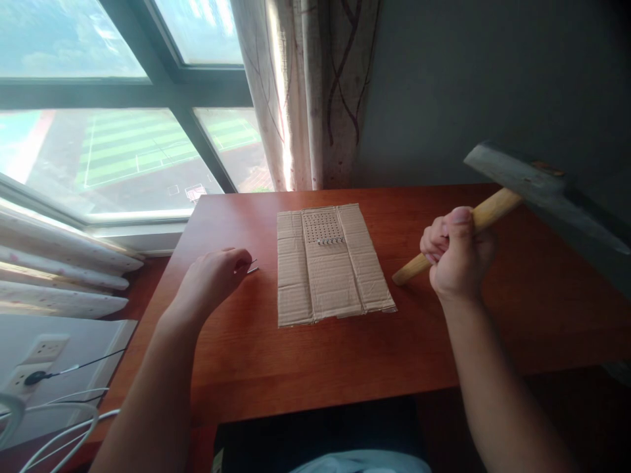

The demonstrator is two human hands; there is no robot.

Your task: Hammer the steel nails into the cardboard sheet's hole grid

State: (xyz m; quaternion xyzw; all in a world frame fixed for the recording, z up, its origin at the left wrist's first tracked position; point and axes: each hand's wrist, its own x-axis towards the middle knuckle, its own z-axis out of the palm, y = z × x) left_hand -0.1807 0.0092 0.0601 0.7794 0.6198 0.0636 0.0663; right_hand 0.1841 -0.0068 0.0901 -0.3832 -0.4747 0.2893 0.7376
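Note:
My right hand (458,253) is wrapped round the wooden handle of a hammer (497,207), held raised over the right side of the table. The hammer's metal head slants down to the right. On the left, my left hand (221,276) is closed in a pinch; a thin tip like a nail's pokes out from the fingers. Just below the fingertips lies a short silver metal piece (253,270). Between my hands is a flat sheet of corrugated cardboard (332,282). Its upper part has a grid of small dark holes, with a row of several shiny nails (330,242) along the lower edge.
The cardboard lies on a reddish-brown wooden table (296,368). Behind stand a patterned curtain (305,98) and a dark wall (468,85). A window (133,151) fills the left. White cables (64,427) and a wall socket (46,348) are at lower left.

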